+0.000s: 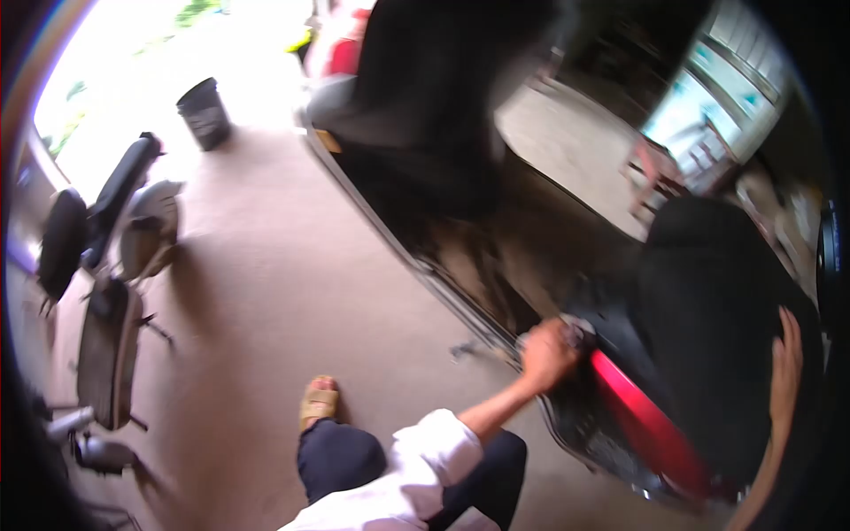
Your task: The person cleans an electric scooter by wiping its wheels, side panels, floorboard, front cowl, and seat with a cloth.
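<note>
A black scooter with a red side panel (pixel 633 398) stands slanting across the view. My left hand (pixel 547 356) is closed at the front end of the red panel, by the footboard (pixel 558 230). Its fingers are curled around a small greyish thing that blur keeps me from making out. On the wide black seat (pixel 708 292), my right hand (pixel 785 363) lies flat near the far right edge, fingers stretched out, holding nothing. The scooter's dark front part (pixel 425 97) is smeared by motion.
Another two-wheeler with a long seat (pixel 111 354) stands at the left. A black bucket (pixel 205 115) sits on the floor near the bright opening. A reddish stool (pixel 653 173) and a glass-fronted cabinet (pixel 708 97) are at the upper right. My sandaled foot (pixel 320 403) is beside the scooter.
</note>
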A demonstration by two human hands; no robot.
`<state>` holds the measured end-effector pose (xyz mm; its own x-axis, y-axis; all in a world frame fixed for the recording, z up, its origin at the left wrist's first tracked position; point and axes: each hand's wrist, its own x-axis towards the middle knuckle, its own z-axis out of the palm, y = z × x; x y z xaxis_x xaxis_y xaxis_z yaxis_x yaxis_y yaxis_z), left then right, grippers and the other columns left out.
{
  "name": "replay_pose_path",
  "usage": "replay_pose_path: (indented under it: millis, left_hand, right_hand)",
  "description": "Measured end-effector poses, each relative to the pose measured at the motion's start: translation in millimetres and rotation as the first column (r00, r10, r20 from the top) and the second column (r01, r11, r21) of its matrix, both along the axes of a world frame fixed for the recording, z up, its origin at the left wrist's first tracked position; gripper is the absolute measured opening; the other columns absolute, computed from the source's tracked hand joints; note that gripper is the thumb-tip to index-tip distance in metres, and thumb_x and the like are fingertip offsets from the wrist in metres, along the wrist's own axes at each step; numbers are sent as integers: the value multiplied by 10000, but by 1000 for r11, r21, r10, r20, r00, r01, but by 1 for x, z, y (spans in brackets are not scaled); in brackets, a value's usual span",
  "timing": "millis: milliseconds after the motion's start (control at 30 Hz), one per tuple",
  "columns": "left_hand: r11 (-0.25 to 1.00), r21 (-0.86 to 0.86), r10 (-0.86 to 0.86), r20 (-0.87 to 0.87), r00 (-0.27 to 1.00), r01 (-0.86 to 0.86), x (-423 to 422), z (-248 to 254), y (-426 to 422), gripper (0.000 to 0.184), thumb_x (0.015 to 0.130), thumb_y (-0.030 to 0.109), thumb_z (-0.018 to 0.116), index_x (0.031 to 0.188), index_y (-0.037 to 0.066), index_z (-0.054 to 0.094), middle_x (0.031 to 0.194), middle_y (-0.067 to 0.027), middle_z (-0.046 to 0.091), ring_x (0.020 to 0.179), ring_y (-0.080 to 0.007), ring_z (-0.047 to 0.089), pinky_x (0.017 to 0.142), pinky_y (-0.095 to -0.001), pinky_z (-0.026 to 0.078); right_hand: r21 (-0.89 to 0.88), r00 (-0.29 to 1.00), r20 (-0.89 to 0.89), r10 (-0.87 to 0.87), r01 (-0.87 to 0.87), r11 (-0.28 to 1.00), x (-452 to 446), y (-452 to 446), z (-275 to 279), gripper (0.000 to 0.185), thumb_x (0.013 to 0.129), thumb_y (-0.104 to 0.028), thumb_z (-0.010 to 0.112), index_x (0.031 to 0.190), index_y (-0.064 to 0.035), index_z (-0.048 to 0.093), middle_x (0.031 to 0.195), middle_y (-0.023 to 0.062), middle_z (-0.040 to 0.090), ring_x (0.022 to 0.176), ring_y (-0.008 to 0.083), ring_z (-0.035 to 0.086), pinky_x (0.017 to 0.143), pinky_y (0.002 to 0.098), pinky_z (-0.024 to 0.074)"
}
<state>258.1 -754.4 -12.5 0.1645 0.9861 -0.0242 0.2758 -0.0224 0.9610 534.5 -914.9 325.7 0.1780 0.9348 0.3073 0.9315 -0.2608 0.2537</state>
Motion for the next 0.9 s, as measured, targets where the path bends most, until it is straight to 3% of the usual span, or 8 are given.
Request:
replay_pose_path:
  millis: [167, 233, 300, 433, 633, 700, 833, 900]
  left_hand:
    - [998, 23, -54, 100, 993, 52, 1, 34, -32, 345, 661, 279, 804, 838, 21, 659, 734, -164, 674, 707, -361, 671, 681, -431, 527]
    - [984, 90, -162, 115, 980, 152, -2, 49, -54, 336, 656, 243, 813, 859, 28, 653, 754, -156, 673, 717, -371, 649, 691, -440, 515]
    - [941, 325, -177, 242, 954, 92, 5, 51, -80, 348, 627, 165, 817, 889, 30, 632, 1003, -160, 656, 910, -372, 604, 816, -429, 490]
    - [829, 536, -316, 212, 925, 161, 4, 40, -93, 386, 629, 119, 790, 967, 38, 622, 1036, -124, 644, 945, -368, 598, 873, -426, 495]
    - [999, -32, -15, 55, 998, 17, -21, 12, -6, 328, 675, 263, 774, 873, 29, 657, 888, -201, 688, 896, -394, 656, 771, -468, 519]
    - [992, 78, -89, -97, 991, 97, -7, 2, 11, 445, 680, 388, 789, 895, 17, 671, 841, -196, 699, 847, -374, 682, 734, -451, 526]
    - [956, -127, -272, -31, 962, 266, -6, 6, 41, 399, 645, 349, 804, 893, 46, 728, 825, -152, 725, 810, -277, 719, 743, -376, 548]
    - [924, -139, -347, 98, 933, 358, -12, 6, 45, 449, 655, 385, 798, 947, 49, 734, 879, -196, 719, 872, -322, 711, 783, -410, 555]
  right_hand:
    - [10, 999, -10, -43, 43, 999, -41, 6, 11, 451, 1023, -248, 369, 1428, -65, 450, 1471, 135, 428, 1380, 297, 383, 1134, 389, 266]
    - [14, 1000, -9, -25, 25, 1000, -40, 5, 9, 453, 1019, -251, 377, 1427, -69, 452, 1466, 136, 431, 1374, 300, 392, 1128, 391, 272]
    - [14, 1000, -21, 5, -5, 1000, -35, 7, 9, 458, 1014, -262, 384, 1423, -70, 455, 1459, 137, 437, 1364, 306, 402, 1125, 396, 276]
    - [15, 999, -43, -5, 5, 1000, -33, 5, 9, 460, 1016, -261, 378, 1424, -64, 453, 1460, 136, 438, 1367, 304, 401, 1124, 395, 284]
    - [8, 997, -79, 21, -21, 1000, -34, 6, 10, 462, 1023, -271, 369, 1428, -64, 451, 1467, 144, 428, 1372, 305, 393, 1133, 387, 273]
    - [-10, 997, -72, -8, 8, 1000, -38, 7, 11, 462, 1023, -271, 366, 1427, -65, 452, 1469, 145, 425, 1376, 306, 387, 1135, 387, 268]
    - [-2, 999, -51, -5, 5, 1000, -41, 7, 10, 461, 1023, -271, 357, 1425, -67, 453, 1471, 146, 419, 1384, 314, 372, 1140, 387, 255]
    - [0, 999, -45, -11, 11, 1000, -42, 7, 11, 460, 1022, -268, 357, 1427, -70, 450, 1470, 147, 420, 1382, 319, 373, 1140, 389, 254]
